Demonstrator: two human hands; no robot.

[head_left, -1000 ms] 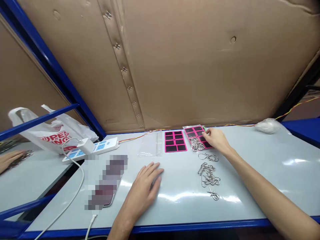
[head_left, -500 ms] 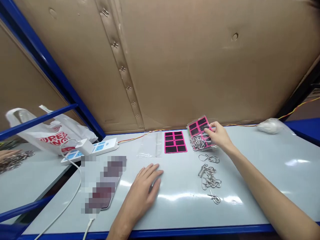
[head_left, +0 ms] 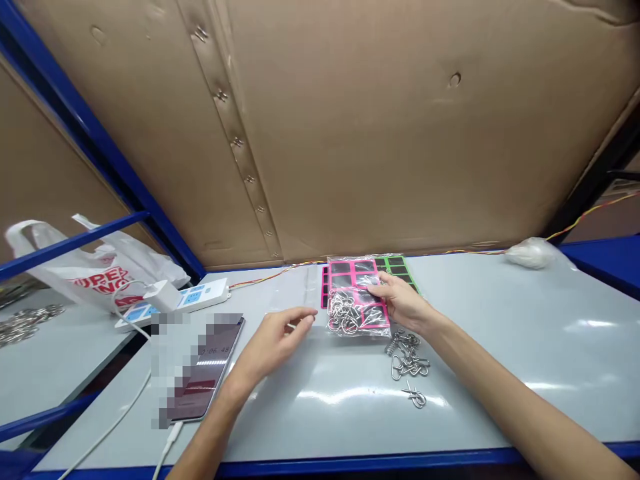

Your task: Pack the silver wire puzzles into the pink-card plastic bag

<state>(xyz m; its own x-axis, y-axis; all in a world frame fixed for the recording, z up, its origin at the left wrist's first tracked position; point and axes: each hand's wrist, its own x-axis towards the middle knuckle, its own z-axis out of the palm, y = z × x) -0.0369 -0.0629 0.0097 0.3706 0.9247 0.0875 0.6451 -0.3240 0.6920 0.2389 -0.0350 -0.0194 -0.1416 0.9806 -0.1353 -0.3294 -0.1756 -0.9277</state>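
My right hand (head_left: 407, 303) grips the right edge of a clear bag (head_left: 357, 300) holding a pink-framed black card and several metal wire pieces. Partly behind that bag lies a pink-and-black card (head_left: 325, 288). A green-and-black card (head_left: 400, 268) shows behind my right hand. My left hand (head_left: 275, 340) is left of the bag, apart from it, fingers bent with a gap between thumb and forefinger and nothing held. Several metal wire puzzle pieces (head_left: 410, 360) lie on the table below my right hand. A flat clear bag (head_left: 293, 288) lies left of the cards.
On the left are a phone (head_left: 213, 373) with a cable, a power strip (head_left: 200, 295) and a white plastic bag (head_left: 110, 267). Cardboard (head_left: 350, 133) stands behind the table. A translucent bundle (head_left: 530, 253) lies at the back right.
My right hand has carried the filled bag left and nearer, uncovering the green card. My left hand has lifted off the table, its fingers now bent and turned toward the bag.
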